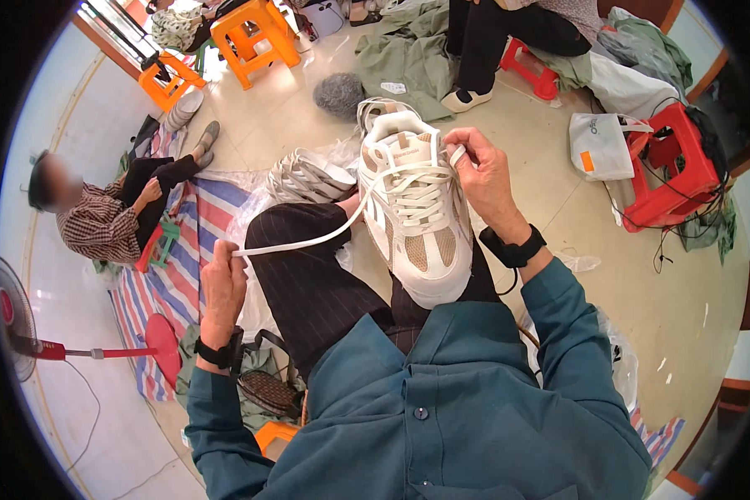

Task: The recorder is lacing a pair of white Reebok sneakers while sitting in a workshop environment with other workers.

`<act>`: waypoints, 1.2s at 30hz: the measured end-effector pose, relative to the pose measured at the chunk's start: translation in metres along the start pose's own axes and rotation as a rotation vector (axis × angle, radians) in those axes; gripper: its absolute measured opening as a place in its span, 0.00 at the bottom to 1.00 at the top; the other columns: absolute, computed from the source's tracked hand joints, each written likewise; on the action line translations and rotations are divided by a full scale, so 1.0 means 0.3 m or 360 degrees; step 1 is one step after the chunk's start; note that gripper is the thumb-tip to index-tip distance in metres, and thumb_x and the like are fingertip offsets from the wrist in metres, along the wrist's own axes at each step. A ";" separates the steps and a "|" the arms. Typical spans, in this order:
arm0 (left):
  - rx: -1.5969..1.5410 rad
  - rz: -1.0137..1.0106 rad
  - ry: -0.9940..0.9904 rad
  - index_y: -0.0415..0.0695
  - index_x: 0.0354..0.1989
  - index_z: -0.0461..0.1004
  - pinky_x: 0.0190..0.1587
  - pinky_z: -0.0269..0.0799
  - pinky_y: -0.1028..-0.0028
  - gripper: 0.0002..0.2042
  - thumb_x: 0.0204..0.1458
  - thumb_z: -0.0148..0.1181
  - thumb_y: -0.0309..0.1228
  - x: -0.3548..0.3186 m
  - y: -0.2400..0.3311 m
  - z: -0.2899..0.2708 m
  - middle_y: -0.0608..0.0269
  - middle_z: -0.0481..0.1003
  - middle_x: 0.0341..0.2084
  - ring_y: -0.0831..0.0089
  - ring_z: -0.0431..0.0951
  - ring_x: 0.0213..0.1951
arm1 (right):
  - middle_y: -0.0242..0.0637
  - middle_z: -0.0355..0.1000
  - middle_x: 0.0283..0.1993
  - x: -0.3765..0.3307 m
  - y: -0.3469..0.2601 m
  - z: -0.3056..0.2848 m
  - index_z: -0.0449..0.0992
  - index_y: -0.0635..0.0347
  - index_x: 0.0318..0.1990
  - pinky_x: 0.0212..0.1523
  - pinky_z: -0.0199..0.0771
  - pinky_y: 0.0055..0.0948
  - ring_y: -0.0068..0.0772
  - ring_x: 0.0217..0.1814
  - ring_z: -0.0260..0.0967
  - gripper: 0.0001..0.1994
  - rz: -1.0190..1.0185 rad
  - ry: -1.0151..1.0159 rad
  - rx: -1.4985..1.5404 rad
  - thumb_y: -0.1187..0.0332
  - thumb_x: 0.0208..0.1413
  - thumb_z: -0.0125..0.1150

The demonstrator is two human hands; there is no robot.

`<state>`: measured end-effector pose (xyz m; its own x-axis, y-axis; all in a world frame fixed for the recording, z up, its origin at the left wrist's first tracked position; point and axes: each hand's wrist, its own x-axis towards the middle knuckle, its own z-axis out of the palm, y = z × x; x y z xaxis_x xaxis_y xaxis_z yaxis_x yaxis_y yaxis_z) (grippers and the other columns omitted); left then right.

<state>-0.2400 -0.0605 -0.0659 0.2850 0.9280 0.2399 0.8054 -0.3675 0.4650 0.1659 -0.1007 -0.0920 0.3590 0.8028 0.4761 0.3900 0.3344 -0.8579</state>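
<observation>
A white and beige sneaker [417,225] rests toe-down on my lap, its opening pointing away from me. My left hand [223,279] pinches the end of a long white shoelace [308,242] and holds it stretched out to the left. The lace runs up to the sneaker's upper eyelets. My right hand [485,179] grips the shoe's upper right side and pinches the other lace end near the collar. Both wrists wear black bands.
More white sneakers [308,177] lie on plastic ahead of my knees. A person [108,212] sits on a striped mat at left, another [492,42] on a red stool ahead. Orange stools [254,37], a red fan [25,325], a red stool with cables [675,167] and a white bag [600,146] stand around.
</observation>
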 end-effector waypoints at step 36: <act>-0.0878 0.0314 -0.0202 0.38 0.35 0.74 0.36 0.71 0.78 0.05 0.51 0.55 0.19 0.299 0.494 0.346 0.64 0.77 0.27 0.82 0.74 0.31 | 0.22 0.66 0.24 0.022 0.037 -0.006 0.71 0.62 0.30 0.27 0.62 0.16 0.12 0.26 0.59 0.06 0.0238 -0.0224 0.0275 0.72 0.55 0.61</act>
<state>-0.0410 -0.0255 -0.0638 0.4888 0.8266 0.2790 0.3520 -0.4795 0.8039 0.1741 -0.0927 -0.0980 0.2754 0.9064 0.3204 0.1868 0.2765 -0.9427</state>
